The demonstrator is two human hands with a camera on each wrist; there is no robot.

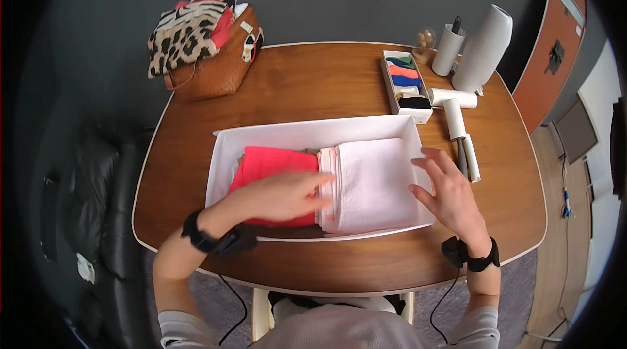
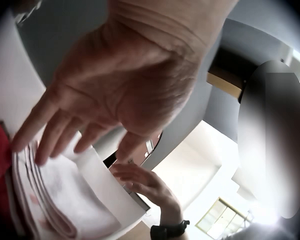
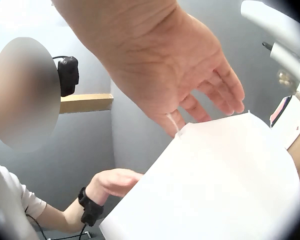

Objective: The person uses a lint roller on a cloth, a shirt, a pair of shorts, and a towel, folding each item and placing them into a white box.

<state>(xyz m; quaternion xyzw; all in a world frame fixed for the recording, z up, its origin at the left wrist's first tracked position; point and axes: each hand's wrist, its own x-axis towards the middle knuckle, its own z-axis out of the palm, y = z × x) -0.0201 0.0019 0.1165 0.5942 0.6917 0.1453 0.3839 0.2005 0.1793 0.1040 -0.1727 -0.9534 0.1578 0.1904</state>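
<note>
A long white bin (image 1: 313, 128) on the wooden table holds red folded cloth (image 1: 277, 161) at its left and pale pink folded towels (image 1: 375, 185) at its right. My left hand (image 1: 284, 195) is over the red cloth, its fingers extended toward the towels' folded edges; in the left wrist view the hand (image 2: 125, 80) has loosely spread fingers and grips nothing. At the bin's right end is my right hand (image 1: 450, 195), fingers apart and slightly bent. In the right wrist view, the hand (image 3: 175, 65) has its fingers at the bin wall's top edge; contact is unclear.
Behind the bin stands a narrow white box (image 1: 390, 91) of rolled coloured cloths. White rollers (image 1: 454, 119), a white vase-like object (image 1: 483, 48) and a clear jar (image 1: 424, 42) are at the right. A brown bag (image 1: 222, 74) with patterned cloth (image 1: 186, 35) sits back left.
</note>
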